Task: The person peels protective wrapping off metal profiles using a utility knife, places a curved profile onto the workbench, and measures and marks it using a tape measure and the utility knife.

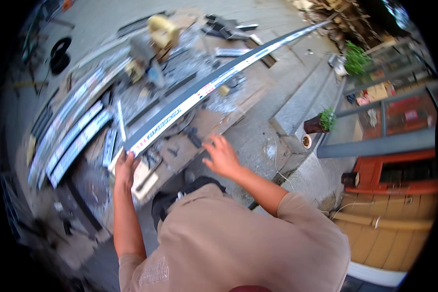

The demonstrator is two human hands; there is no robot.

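Observation:
A long dark metal profile (pixel 204 85) with a white printed film strip along its side runs from the near left to the far right, over a littered work surface (pixel 241 109). My left hand (pixel 125 170) is closed on its near end. Apart from the profile, my right hand (pixel 222 156) hovers to the right with fingers spread and nothing in them. Below the profile's near end is a pale block (pixel 145 184) with a dark, thin-handled tool lying across it. Small dark offcuts (pixel 193 137) lie between my hands.
A yellow-bodied cutting machine (pixel 163 31) stands beyond the profile. Curved-looking stacks of film-covered profiles (pixel 78 141) lie at left, more offcuts (pixel 224 27) at the back. To the right are a concrete step (pixel 297 107), potted plants (pixel 321 121) and an orange-red cabinet (pixel 370 170).

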